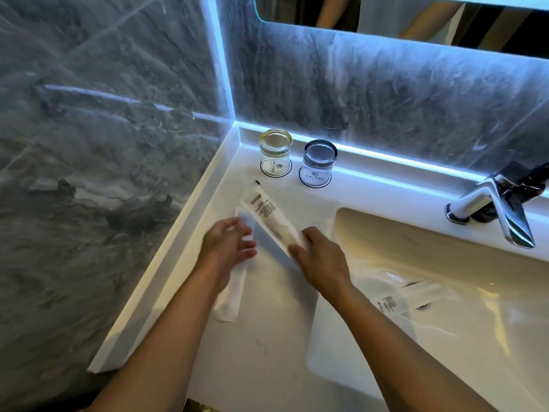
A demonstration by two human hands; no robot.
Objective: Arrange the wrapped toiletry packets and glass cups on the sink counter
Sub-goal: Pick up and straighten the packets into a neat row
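Two glass cups stand upside down on round paper coasters in the counter's back corner: a yellow-tinted cup (275, 150) on the left and a dark-rimmed cup (318, 160) on the right. A long white wrapped packet (269, 214) with printed text lies diagonally on the white counter (267, 337); my right hand (319, 257) grips its near end. My left hand (228, 243) rests with fingers spread on a second white packet (230, 295) lying beneath it. A clear wrapped packet (398, 298) lies in the sink basin, partly hidden by my right forearm.
The sink basin (445, 263) fills the right side, with a chrome faucet (490, 206) at its back. Grey marble walls close off the left and back. A lit mirror hangs above. A small dark speck (258, 182) lies near the cups.
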